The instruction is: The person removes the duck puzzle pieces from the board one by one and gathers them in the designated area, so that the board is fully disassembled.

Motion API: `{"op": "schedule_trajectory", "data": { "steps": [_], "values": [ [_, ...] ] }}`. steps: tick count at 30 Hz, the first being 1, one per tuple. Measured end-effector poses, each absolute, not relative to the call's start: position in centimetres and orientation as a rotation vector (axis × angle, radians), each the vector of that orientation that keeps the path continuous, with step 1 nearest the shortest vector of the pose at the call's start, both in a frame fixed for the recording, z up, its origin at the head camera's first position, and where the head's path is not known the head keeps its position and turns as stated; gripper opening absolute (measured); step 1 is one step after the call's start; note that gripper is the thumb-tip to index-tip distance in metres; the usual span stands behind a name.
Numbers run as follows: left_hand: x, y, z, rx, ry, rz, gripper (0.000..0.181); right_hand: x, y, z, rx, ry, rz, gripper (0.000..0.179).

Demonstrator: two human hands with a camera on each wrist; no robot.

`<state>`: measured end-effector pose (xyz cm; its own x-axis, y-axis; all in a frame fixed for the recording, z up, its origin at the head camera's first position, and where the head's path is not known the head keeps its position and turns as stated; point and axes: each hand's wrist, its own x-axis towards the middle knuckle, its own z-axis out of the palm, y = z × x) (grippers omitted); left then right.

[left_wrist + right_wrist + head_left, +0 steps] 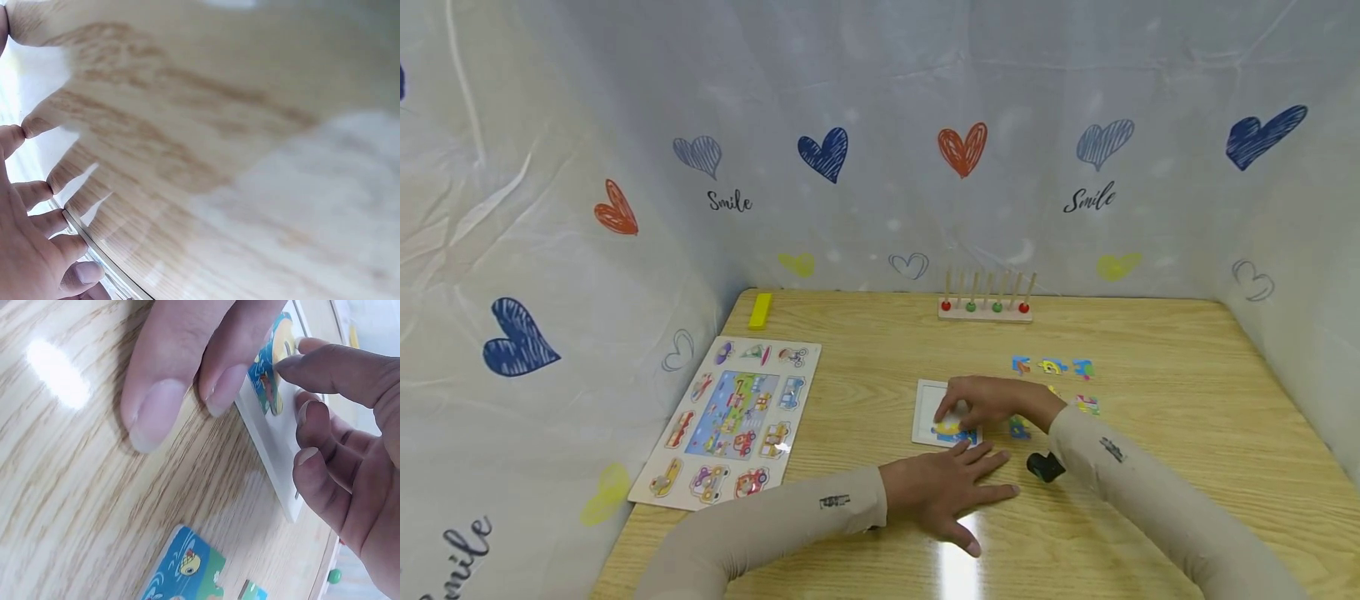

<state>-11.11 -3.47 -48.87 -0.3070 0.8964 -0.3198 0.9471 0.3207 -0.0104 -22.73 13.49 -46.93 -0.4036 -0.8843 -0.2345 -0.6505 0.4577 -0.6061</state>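
Note:
A small white puzzle tray (924, 417) lies on the table, with blue and yellow jigsaw pieces (269, 381) at its near right corner. Over it is my right hand (988, 398), thumb and a fingertip at a piece and the other fingers curled. Whether that piece is lifted or lies flat I cannot tell. My left hand (942, 487) rests on the table with fingers spread, its fingertips at the tray's near edge. Right of the tray lie several loose jigsaw pieces (1052, 366), partly hidden by the right wrist. One blue piece (184, 565) shows a yellow fish.
On the left lies a large wooden vehicle puzzle board (652, 475). A yellow block (760, 311) is behind it. At the back stands a peg rack (985, 314) with red and green beads. Patterned curtains enclose the table at the back and sides.

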Motion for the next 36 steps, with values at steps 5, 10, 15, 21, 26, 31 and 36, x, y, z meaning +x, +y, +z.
{"op": "schedule_trajectory", "data": {
  "steps": [5,10,15,21,26,31,36],
  "values": [
    [-11.1,-3.4,-48.9,1.65,2.328,-0.3,0.091,-22.8,13.2,-47.1,-1.243,2.191,-0.545,0.034],
    [-11.1,-3.4,-48.9,1.655,2.33,-0.3,0.091,-22.6,13.0,-47.0,-1.244,2.191,-0.547,0.034],
    [-11.1,-3.5,-48.8,1.657,2.332,-0.293,0.091,-22.4,12.7,-46.7,-1.231,2.2,-0.534,0.035],
    [-11.1,-3.6,-48.7,1.654,2.329,-0.273,0.091,-22.3,12.5,-46.4,-1.221,2.197,-0.546,0.034],
    [-11.2,-3.5,-48.8,1.658,2.329,-0.285,0.092,-22.3,12.5,-46.5,-1.207,2.202,-0.55,0.035],
    [-11.2,-3.5,-49.0,1.665,2.334,-0.279,0.091,-22.4,12.5,-46.7,-1.201,2.19,-0.564,0.036],
    [-11.1,-3.6,-48.8,1.655,2.336,-0.236,0.091,-22.5,12.3,-46.7,-1.174,2.199,-0.54,0.03]
  ]
}}
